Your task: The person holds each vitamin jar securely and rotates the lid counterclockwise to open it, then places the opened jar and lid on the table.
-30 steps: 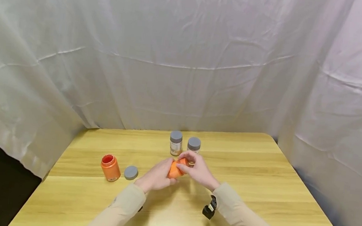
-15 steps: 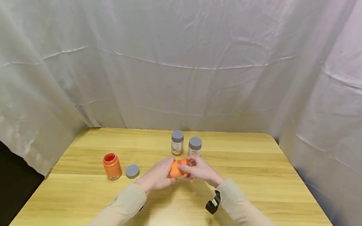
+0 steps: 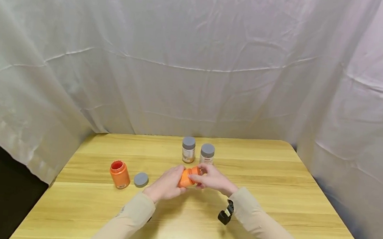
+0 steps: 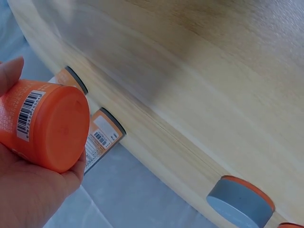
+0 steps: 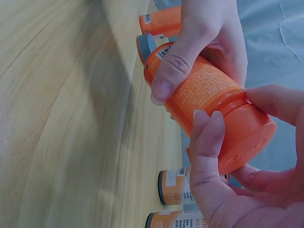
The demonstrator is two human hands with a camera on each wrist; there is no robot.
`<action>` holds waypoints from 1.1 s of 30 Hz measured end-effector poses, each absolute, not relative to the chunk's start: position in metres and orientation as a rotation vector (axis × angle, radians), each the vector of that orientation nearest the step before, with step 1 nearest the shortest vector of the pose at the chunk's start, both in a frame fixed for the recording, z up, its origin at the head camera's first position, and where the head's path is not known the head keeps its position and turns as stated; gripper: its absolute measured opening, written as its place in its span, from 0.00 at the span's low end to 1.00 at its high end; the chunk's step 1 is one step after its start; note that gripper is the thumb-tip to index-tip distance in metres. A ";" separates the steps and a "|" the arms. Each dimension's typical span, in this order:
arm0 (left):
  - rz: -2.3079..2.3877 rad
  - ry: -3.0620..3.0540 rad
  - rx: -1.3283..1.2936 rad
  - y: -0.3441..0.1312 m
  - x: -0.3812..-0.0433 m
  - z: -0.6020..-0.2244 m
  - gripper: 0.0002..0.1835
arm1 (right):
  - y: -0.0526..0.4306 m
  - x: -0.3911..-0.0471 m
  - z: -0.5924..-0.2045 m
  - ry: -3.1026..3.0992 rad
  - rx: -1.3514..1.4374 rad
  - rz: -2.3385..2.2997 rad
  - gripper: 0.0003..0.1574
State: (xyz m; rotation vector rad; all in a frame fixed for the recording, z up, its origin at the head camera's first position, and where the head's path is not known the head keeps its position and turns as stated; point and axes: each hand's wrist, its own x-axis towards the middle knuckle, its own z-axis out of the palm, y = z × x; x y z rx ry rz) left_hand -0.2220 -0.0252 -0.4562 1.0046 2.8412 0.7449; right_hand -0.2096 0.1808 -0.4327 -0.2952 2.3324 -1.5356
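Above the middle of the table, my left hand (image 3: pixel 168 184) grips the body of an orange plastic bottle (image 3: pixel 185 179), tilted with its base toward the left. My right hand (image 3: pixel 213 180) pinches the orange cap (image 5: pixel 247 137) at the bottle's other end. In the right wrist view, the right fingertips lie round the cap's edge, and raised lettering shows on its end. The left wrist view shows the bottle's round base and a barcode (image 4: pixel 31 115) on its side. Part of the body is hidden under the left hand.
An uncapped orange bottle (image 3: pixel 120 174) stands on the left of the wooden table (image 3: pixel 271 217), with a grey lid (image 3: pixel 141 179) beside it. Two jars with grey lids, one left (image 3: pixel 188 149) and one right (image 3: pixel 207 153), stand just behind the hands. Grey curtains (image 3: pixel 193 97) surround the table.
My right hand has turned at the wrist, its fingers moving from over the cap to lower round it. The left hand keeps its grip on the bottle almost in place.
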 end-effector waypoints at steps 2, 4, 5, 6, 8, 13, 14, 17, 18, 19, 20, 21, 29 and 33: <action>0.737 2.842 1.004 -0.025 -0.222 -0.456 0.25 | 0.181 -0.209 -0.432 2.335 -0.300 -1.533 0.27; 0.740 2.834 1.006 -0.025 -0.222 -0.456 0.26 | 0.182 -0.209 -0.432 2.340 -0.312 -1.525 0.27; 0.737 2.833 1.003 -0.025 -0.222 -0.456 0.26 | 0.183 -0.209 -0.432 2.342 -0.322 -1.521 0.27; 0.736 2.832 1.002 -0.025 -0.222 -0.456 0.26 | 0.183 -0.209 -0.433 2.342 -0.334 -1.519 0.27; 0.740 2.829 1.005 -0.026 -0.221 -0.456 0.26 | 0.184 -0.209 -0.433 2.344 -0.357 -1.514 0.27; 0.766 2.819 1.009 -0.027 -0.221 -0.455 0.26 | 0.187 -0.210 -0.434 2.352 -0.439 -1.501 0.26; 0.771 2.817 1.010 -0.027 -0.221 -0.455 0.26 | 0.187 -0.210 -0.434 2.360 -0.455 -1.490 0.27; 0.766 2.813 1.005 -0.028 -0.221 -0.456 0.26 | 0.189 -0.211 -0.434 2.383 -0.509 -1.455 0.28; 0.761 2.814 1.007 -0.028 -0.222 -0.456 0.26 | 0.190 -0.211 -0.434 2.391 -0.522 -1.446 0.28; 0.758 2.815 1.007 -0.028 -0.222 -0.456 0.26 | 0.190 -0.211 -0.434 2.396 -0.531 -1.441 0.28; 0.758 2.815 1.009 -0.028 -0.222 -0.456 0.26 | 0.191 -0.211 -0.434 2.399 -0.549 -1.441 0.29; 0.760 2.814 1.006 -0.029 -0.222 -0.456 0.26 | 0.191 -0.211 -0.434 2.395 -0.567 -1.448 0.29; 0.890 2.770 0.995 -0.034 -0.223 -0.451 0.27 | 0.193 -0.209 -0.434 2.391 -0.621 -1.535 0.30; 0.971 2.762 0.962 -0.035 -0.226 -0.449 0.27 | 0.196 -0.209 -0.434 2.348 -0.567 -1.594 0.31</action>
